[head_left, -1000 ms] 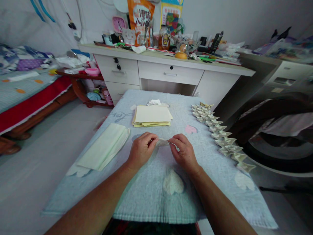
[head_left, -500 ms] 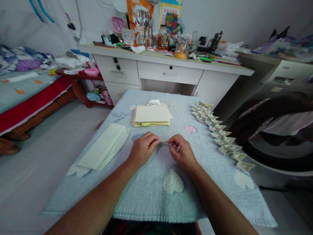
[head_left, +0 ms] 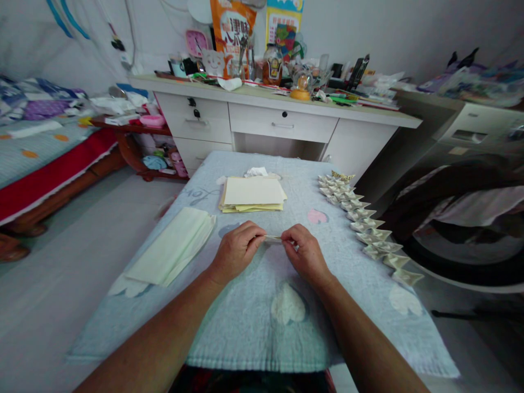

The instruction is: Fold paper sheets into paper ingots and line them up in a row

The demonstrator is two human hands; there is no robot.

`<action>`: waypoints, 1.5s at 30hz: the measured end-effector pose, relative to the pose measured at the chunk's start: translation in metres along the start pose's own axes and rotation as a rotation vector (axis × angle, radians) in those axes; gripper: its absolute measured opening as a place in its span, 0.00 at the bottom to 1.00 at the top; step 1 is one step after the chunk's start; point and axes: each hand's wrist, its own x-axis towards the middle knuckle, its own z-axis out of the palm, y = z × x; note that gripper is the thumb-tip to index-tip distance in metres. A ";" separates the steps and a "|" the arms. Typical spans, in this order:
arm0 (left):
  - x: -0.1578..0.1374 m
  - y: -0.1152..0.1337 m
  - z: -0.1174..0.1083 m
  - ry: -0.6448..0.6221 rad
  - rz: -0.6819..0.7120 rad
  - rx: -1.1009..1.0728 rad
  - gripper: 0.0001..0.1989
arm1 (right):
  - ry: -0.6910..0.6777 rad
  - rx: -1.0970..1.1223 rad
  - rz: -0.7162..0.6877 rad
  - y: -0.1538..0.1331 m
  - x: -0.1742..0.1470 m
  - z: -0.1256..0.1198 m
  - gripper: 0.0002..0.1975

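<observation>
Between my two hands is a thin folded strip of paper (head_left: 273, 237), seen nearly edge-on above the cloth. My left hand (head_left: 240, 246) pinches its left end, and my right hand (head_left: 303, 252) pinches the right end; the fingers hide both ends. Just beyond the hands lies a stack of cream and yellow paper (head_left: 254, 191). Left of my left hand rests a pale green folded sheaf of paper (head_left: 172, 245). Along the right side runs a row of several folded paper pieces with pointed ends (head_left: 370, 234).
A light blue patterned cloth (head_left: 237, 333) covers the table. Behind the stack sits a crumpled white tissue (head_left: 256, 171). Beyond the table stands a white desk (head_left: 282, 117) crowded with jars and packets. A washing machine (head_left: 475, 136) is at the right, a bed (head_left: 45, 142) at the left.
The paper strip looks slightly more level between my hands. Both hands keep their pinch in nearly the same place. The whole view has shifted a little.
</observation>
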 end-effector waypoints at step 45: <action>0.002 -0.002 0.004 0.009 -0.437 -0.648 0.08 | -0.026 0.933 0.453 -0.004 0.003 0.000 0.10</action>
